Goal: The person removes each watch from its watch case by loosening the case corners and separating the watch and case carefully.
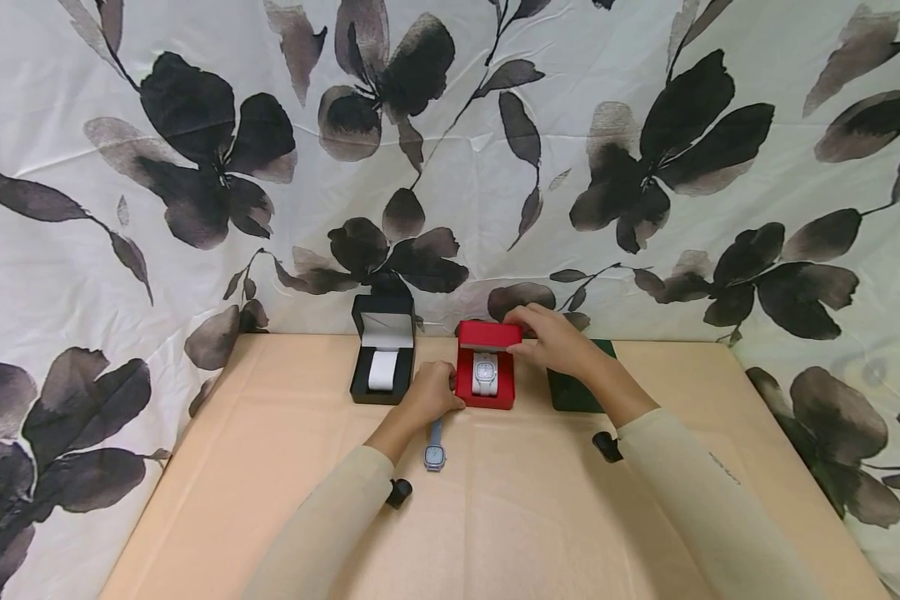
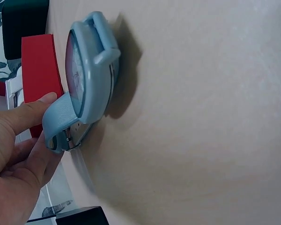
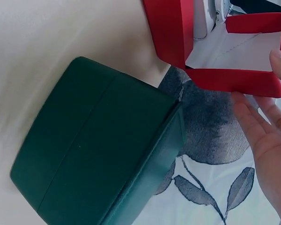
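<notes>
A red watch box point(image 1: 463, 403) stands at the back middle of the table in the head view, its lid raised. Inside it, a white watch point(image 1: 485, 372) sits upright with its dial showing. My left hand point(image 1: 431, 390) holds the box's lower left side, thumb on the front wall. My right hand point(image 1: 555, 340) pinches the lid point(image 1: 490, 334) at its right edge; in the right wrist view the thumb is inside the lid and the fingers are behind it. A light blue watch point(image 2: 96, 70) lies on the table just in front of my left hand.
An open black watch box point(image 1: 358, 377) with a white cushion point(image 1: 383, 370) stands left of the red one. To the right is a closed dark green box point(image 3: 93, 145), partly behind my right forearm. A floral cloth point(image 1: 495, 208) hangs behind the table point(image 1: 510, 517).
</notes>
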Demonstrator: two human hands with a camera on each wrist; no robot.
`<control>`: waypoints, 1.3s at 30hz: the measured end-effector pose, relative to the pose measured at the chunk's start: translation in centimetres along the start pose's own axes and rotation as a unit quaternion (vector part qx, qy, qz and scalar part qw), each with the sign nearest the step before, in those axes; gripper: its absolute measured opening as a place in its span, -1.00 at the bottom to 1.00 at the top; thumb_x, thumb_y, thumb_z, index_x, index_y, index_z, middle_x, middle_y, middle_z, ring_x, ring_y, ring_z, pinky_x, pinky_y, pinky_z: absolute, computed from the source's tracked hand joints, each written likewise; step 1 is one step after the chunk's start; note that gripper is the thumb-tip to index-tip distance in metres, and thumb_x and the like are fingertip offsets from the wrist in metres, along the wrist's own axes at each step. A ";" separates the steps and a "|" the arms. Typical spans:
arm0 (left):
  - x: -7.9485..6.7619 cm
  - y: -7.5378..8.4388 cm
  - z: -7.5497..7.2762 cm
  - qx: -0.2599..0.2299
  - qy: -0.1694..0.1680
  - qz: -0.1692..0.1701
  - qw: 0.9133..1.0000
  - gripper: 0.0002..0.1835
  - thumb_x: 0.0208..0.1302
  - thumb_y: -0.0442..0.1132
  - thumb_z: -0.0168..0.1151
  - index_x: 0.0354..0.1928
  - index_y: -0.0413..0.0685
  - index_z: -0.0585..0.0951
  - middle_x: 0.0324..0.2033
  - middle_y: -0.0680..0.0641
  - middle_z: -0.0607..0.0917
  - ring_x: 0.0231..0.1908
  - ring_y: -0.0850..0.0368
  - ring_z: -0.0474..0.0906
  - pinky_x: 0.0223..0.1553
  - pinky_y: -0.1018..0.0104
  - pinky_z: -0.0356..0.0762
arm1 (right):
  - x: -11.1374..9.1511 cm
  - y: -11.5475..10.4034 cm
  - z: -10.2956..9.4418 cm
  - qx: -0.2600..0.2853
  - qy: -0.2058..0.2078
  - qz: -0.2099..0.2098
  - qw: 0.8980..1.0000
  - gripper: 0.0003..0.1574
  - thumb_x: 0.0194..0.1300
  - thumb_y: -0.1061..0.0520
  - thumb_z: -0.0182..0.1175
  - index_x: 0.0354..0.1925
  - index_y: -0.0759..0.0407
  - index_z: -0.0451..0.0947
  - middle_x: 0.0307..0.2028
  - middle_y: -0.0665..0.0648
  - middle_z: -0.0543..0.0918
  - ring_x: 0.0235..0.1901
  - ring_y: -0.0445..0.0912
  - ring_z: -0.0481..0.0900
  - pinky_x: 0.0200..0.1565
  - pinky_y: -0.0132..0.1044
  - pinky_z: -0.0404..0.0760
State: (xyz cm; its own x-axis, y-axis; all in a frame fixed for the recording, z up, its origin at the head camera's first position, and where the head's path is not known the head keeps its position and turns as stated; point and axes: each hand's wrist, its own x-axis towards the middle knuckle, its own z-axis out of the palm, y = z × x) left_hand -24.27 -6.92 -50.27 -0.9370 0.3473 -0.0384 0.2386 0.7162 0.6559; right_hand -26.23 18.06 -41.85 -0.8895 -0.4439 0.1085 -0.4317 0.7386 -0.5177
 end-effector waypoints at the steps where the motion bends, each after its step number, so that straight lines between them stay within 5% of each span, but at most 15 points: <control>1: 0.0 0.0 0.0 0.000 0.001 0.000 1.000 -0.70 -0.05 -0.34 0.67 -0.39 -0.22 0.65 -0.54 -0.01 0.57 -0.47 0.14 0.46 -0.51 0.39 0.39 | 0.1 0.0 0.0 -0.002 -0.003 0.001 1.000 -0.50 0.29 0.09 0.44 0.15 0.07 0.55 0.03 0.18 0.61 0.02 0.16 0.59 0.04 0.05 0.73; 14: -0.1 -0.1 -0.1 0.005 0.007 -0.001 1.000 -0.69 -0.07 -0.37 0.67 -0.45 -0.19 0.62 -0.56 0.00 0.53 -0.50 0.15 0.44 -0.54 0.40 0.37 | 1.5 0.3 -0.2 -0.002 0.000 -0.011 1.000 -0.47 0.26 0.19 0.46 0.15 0.21 0.52 0.01 0.25 0.66 -0.05 0.12 0.68 0.06 0.04 0.73; 28: -0.1 0.4 -0.3 0.011 0.007 0.003 1.000 -0.70 -0.06 -0.37 0.67 -0.43 -0.18 0.63 -0.56 0.01 0.54 -0.49 0.15 0.44 -0.54 0.42 0.38 | 2.8 0.3 -1.3 0.024 -0.025 0.067 0.997 -0.47 0.38 0.14 0.36 0.26 0.17 0.49 0.11 0.28 0.66 0.07 0.17 0.63 0.14 0.11 0.69; 39: -0.1 0.4 -0.2 0.010 0.001 -0.002 1.000 -0.68 -0.05 -0.37 0.66 -0.47 -0.16 0.59 -0.57 0.00 0.55 -0.49 0.14 0.47 -0.53 0.40 0.41 | 3.3 0.8 -1.6 0.028 -0.030 0.068 0.997 -0.46 0.42 0.15 0.31 0.31 0.16 0.47 0.17 0.30 0.63 0.15 0.22 0.60 0.21 0.15 0.64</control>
State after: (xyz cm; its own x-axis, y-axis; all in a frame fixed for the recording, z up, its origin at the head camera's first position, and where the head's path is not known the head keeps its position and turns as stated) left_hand -24.14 -6.80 -49.89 -0.9387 0.3424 -0.0399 0.2388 0.7293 0.6412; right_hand -29.71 18.00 -40.54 -0.9282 -0.3717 -0.0158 -0.2969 0.7655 -0.5708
